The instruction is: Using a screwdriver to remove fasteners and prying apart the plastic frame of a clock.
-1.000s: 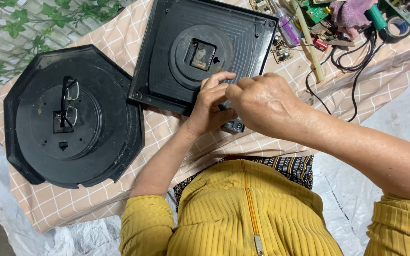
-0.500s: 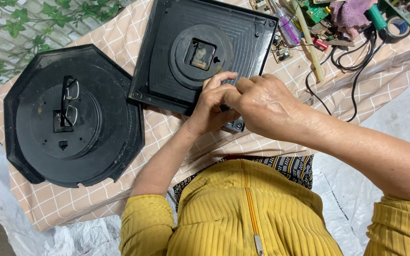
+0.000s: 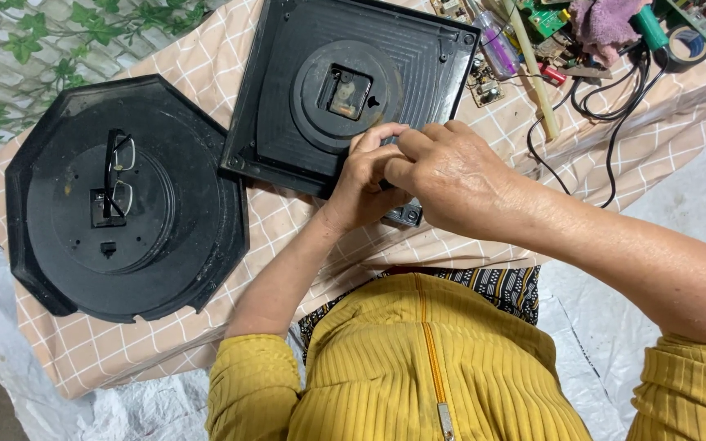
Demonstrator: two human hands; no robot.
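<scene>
I read this as the fiddly middle of work on a clock part: both my hands are bunched together over the near edge of the square clock back, working on a small dark piece that peeks out just below my knuckles. I can't see enough of that piece to say what it is, only that it is dark and boxy and sits right under the hands, at the near edge of the square back.

My left hand is curled, thumb and fingers drawn in toward each other, apparently pinching the piece from the side. My right hand lies over it, fingers bent and pressed close, tips meeting the left fingertips. Neither hand is spread; whether the grip is fully closed on the piece I cannot tell, since the right hand covers the contact.

My judgement is that the next move calls for small, steady fingertip force and a clearer view.

Beyond my fingertips, the opening in the square back shows a small mechanism. Well off to the left of my left hand lies an octagonal clock back with a pair of glasses resting on it. Far beyond my right hand are cables and tools on the checked cloth.
</scene>
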